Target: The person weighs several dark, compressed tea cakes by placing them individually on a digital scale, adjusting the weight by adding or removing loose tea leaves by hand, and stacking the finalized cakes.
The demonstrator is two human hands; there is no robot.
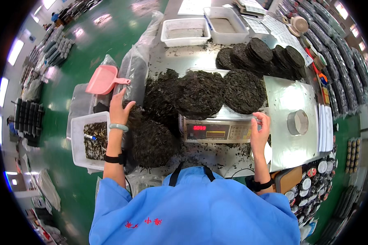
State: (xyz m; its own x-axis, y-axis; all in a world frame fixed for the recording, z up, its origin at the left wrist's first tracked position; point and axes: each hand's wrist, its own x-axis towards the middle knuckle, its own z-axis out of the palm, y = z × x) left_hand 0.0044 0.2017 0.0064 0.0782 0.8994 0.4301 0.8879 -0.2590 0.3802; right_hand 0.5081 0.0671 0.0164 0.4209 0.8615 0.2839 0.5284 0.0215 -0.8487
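Observation:
My left hand (119, 107) is empty, thumb and fingers spread, over the left edge of the heap of dark dried seaweed (161, 90). Just above its fingertips rests a pink dustpan (103, 80). My right hand (260, 130) has loosely curved fingers, holds nothing visible and hovers by the right end of a digital scale (216, 131) with a lit red display. Two round dried seaweed cakes, one at the left (201, 95) and one at the right (244, 91), overlap the weighing pan. Another round seaweed cake (153, 144) lies left of the scale, nearer my body.
Stacks of seaweed cakes (259, 56) stand at the back right, near two plastic tubs (185, 32). A metal ring (297, 122) sits on a metal sheet (283, 92). At the left, a white bin (76, 144) contains seaweed scraps and a marker. Bagged goods (337, 52) line the right side.

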